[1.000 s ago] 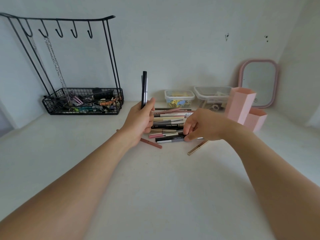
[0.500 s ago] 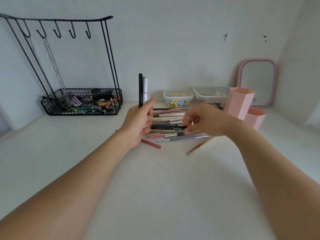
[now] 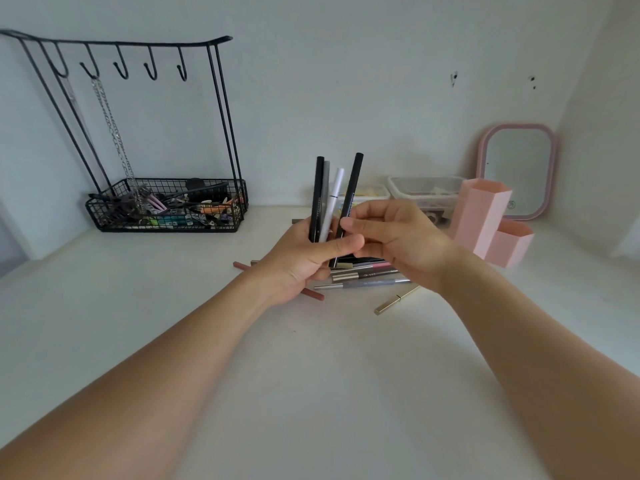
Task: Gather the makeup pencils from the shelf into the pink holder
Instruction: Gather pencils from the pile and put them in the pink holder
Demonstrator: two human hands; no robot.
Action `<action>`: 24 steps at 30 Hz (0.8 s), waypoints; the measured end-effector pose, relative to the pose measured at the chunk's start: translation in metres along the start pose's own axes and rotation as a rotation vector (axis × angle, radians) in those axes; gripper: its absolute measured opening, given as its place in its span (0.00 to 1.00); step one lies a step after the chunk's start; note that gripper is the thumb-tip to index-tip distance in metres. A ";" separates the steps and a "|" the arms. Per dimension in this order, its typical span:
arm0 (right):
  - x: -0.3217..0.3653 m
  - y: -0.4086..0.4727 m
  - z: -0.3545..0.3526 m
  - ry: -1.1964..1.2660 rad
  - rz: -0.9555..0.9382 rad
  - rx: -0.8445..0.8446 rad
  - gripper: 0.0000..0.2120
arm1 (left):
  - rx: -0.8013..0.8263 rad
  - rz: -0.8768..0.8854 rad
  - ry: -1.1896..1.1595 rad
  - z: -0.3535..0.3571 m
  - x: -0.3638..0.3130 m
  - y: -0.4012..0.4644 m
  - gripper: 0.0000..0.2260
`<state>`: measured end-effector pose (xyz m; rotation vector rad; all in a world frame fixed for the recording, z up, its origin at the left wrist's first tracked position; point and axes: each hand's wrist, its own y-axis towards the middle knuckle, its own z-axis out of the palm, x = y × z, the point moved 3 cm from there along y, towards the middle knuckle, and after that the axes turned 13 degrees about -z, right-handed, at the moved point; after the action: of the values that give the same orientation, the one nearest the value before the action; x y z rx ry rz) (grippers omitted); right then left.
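My left hand (image 3: pixel 308 258) grips a small upright bunch of makeup pencils (image 3: pixel 323 199): a black one, a grey one and a white one. My right hand (image 3: pixel 398 237) pinches another black pencil (image 3: pixel 350 192) and holds it upright against that bunch. Below both hands a pile of pencils (image 3: pixel 367 275) lies on the white shelf, partly hidden by the hands. A gold pencil (image 3: pixel 396 300) and a brown one (image 3: pixel 311 294) lie loose beside the pile. The pink holder (image 3: pixel 485 223), two hexagonal tubes, stands to the right of my right hand.
A black wire rack (image 3: pixel 166 209) with hooks, chains and a basket of clips stands at the back left. Two clear plastic boxes (image 3: pixel 426 190) sit behind the hands. A pink-framed mirror (image 3: pixel 517 168) leans on the back wall at the right.
My right hand lifted a black pencil off the pile and brought it up to the bunch in my left hand. The left hand stayed near its place.
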<state>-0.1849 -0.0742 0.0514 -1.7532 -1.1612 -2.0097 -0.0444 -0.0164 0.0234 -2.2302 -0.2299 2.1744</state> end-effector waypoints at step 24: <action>0.005 -0.002 -0.024 -0.956 -0.022 0.316 0.03 | -0.245 0.000 -0.123 -0.018 -0.004 0.004 0.17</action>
<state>-0.2054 -0.0880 0.0561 -2.5610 -1.6003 -0.8402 -0.0262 -0.0196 0.0273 -2.2090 -0.5259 2.4047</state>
